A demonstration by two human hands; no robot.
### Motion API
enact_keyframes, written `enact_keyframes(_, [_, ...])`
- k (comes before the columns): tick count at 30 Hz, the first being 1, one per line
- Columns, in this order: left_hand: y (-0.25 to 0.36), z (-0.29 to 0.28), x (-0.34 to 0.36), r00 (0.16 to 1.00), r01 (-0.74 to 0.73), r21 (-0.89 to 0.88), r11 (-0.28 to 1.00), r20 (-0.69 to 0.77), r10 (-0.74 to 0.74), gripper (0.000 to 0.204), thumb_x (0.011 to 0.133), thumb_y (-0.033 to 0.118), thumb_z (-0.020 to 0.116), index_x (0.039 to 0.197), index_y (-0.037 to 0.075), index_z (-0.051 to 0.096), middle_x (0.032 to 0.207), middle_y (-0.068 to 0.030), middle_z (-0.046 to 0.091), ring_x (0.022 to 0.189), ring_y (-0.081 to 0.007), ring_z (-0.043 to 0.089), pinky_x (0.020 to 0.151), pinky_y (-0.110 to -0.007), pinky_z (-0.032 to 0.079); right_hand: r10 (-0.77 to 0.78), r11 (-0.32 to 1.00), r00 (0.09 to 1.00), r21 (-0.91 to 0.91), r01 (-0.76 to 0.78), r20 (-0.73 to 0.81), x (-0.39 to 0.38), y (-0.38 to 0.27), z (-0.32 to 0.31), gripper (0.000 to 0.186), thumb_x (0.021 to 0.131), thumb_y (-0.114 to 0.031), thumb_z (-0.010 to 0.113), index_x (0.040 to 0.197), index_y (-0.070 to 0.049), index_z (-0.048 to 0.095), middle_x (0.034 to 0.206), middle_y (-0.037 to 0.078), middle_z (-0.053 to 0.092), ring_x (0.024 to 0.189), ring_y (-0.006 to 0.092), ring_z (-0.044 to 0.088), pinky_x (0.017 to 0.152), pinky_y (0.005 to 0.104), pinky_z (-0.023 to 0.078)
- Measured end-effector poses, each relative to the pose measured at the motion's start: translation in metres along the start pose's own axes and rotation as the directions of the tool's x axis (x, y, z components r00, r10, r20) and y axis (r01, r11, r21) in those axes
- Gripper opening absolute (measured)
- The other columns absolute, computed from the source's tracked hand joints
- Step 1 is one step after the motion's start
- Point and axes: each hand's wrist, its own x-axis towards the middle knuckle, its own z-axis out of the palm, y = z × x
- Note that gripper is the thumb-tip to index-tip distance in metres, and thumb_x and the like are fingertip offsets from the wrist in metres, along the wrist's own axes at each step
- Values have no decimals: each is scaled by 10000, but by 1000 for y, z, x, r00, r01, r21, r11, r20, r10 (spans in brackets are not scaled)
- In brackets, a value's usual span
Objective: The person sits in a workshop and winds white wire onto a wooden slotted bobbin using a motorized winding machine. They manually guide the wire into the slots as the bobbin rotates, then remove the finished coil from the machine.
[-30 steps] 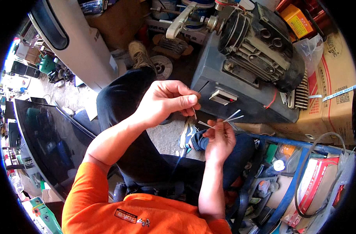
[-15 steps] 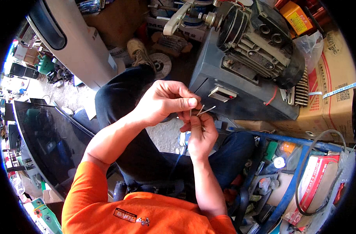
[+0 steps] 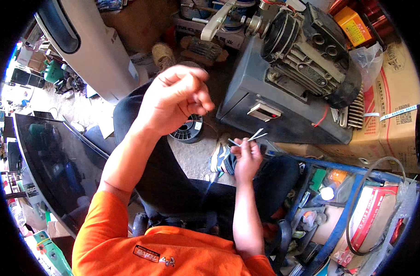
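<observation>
My right hand [image 3: 247, 158] is closed in a pinch around a few thin white sticks or tubes [image 3: 257, 135]. Their ends poke out past the fingertips at crossing angles; whether they are hollow is too small to make out. Raised over my lap, further up and to the left, is my left hand [image 3: 175, 99]. Its fingers are curled in toward the thumb, and whatever they may hold is hidden. Beneath that hand, a black spool [image 3: 189, 131] stands on the floor between my legs, partly covered by the hand.
A dirty electric motor [image 3: 306, 69] sits on a grey metal cabinet [image 3: 251, 103] ahead. Cardboard boxes [image 3: 389, 129] stand to the right, above a blue-framed tray [image 3: 352, 202] of parts. On the left are a dark glass panel [image 3: 58, 161] and a tall pale appliance [image 3: 95, 55].
My hands were together at the white sticks; now they are apart. The left has moved up and left, while the right has shifted slightly right, keeping the sticks. The spool has come into view.
</observation>
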Motion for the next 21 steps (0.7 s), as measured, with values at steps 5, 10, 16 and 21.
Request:
enact_keyframes(5, [-24,19,0,948,316,600,735,-167,-272,196,883,149,647,974,-24,654,894,-114,690,721,-133,657,639,-263,550,-7,957,966,283,-68,257,-14,-87,6,100,925,-88,558,967,-1,583,822,162,666,576,167,639,546,262,536])
enact_keyframes(10, [-52,26,-1,902,395,630,669,-129,-411,266,907,203,620,1079,4,662,886,-60,685,730,-89,635,659,-239,535,98,987,922,-152,-44,375,-34,-124,15,132,922,-86,563,976,33,584,784,143,661,573,148,635,527,247,529])
enact_keyframes(16, [-55,27,0,833,465,609,643,-53,-551,294,912,237,613,1084,3,663,850,-43,676,735,-81,623,667,-233,527,225,929,873,-365,-58,432,-38,-126,20,175,917,-118,590,951,52,611,765,113,661,579,131,634,534,237,523])
enact_keyframes(21, [-60,22,-1,838,503,494,709,-80,-539,255,910,227,620,977,-13,677,822,-42,673,691,-79,619,647,-222,525,228,941,870,-329,-82,437,-42,-129,25,168,918,-59,556,1039,57,573,894,148,663,744,180,670,659,270,549])
